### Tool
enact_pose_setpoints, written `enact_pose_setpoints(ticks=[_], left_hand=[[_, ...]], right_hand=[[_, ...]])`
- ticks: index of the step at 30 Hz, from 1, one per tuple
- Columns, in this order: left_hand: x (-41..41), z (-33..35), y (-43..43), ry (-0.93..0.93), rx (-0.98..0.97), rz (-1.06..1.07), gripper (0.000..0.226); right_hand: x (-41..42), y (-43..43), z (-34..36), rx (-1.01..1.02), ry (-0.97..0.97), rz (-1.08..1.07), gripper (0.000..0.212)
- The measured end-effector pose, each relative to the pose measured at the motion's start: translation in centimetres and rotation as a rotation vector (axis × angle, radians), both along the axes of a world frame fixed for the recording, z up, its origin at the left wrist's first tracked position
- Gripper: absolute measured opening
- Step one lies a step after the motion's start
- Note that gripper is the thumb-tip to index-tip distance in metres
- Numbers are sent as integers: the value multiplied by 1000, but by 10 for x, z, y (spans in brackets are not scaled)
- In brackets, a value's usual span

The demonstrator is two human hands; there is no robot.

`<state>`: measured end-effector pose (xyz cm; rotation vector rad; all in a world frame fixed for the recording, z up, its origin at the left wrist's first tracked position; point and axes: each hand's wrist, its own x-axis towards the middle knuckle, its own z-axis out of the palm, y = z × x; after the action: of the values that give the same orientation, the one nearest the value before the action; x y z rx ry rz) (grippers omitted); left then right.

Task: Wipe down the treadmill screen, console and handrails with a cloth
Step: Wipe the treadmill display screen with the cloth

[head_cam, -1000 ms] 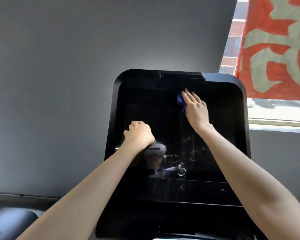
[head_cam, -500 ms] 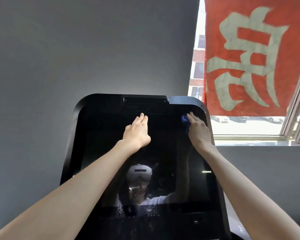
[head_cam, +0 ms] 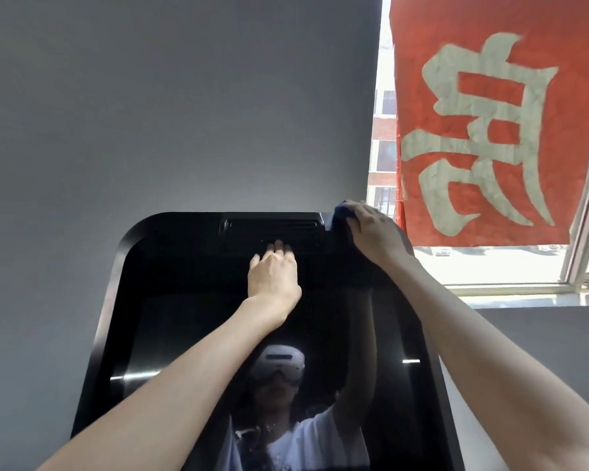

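Screen (head_cam: 191,317): glossy black, mirror-like, with a short pale streak of light near each side edge.
Vent grille (head_cam: 272,227): black with fine horizontal ribs, at the screen's top edge.
Cloth (head_cam: 340,212): deep blue, at the screen's top right corner.
Wall (head_cam: 150,113): plain matt grey, palest just above the screen.
Banner (head_cam: 490,130): mottled orange-red with one large pale grey-white character, above and right of the screen.
Window frame (head_cam: 510,289): pale grey-white, right of the screen.
Building (head_cam: 383,130): red brick with white bands, above the screen's top right corner.
Headset (head_cam: 279,360): white, reflected in the screen.
Shirt (head_cam: 306,440): white, reflected low in the screen.
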<state>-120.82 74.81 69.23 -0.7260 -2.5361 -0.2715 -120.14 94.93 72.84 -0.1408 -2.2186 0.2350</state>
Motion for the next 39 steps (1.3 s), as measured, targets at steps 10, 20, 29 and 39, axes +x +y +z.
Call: enact_pose_setpoints(ticks=[10, 20, 29, 39], left_hand=[[11, 10, 3, -56, 25, 92, 41], [13, 16, -4, -117, 59, 70, 34], [15, 11, 1, -96, 51, 83, 41], [20, 13, 3, -146, 104, 82, 33]], right_hand=[[-9, -11, -1, 18, 64, 103, 31], [-6, -20, 4, -61, 37, 214, 26], [0, -27, -19, 105, 121, 81, 33], [17, -8, -50, -518, 379, -373, 37]])
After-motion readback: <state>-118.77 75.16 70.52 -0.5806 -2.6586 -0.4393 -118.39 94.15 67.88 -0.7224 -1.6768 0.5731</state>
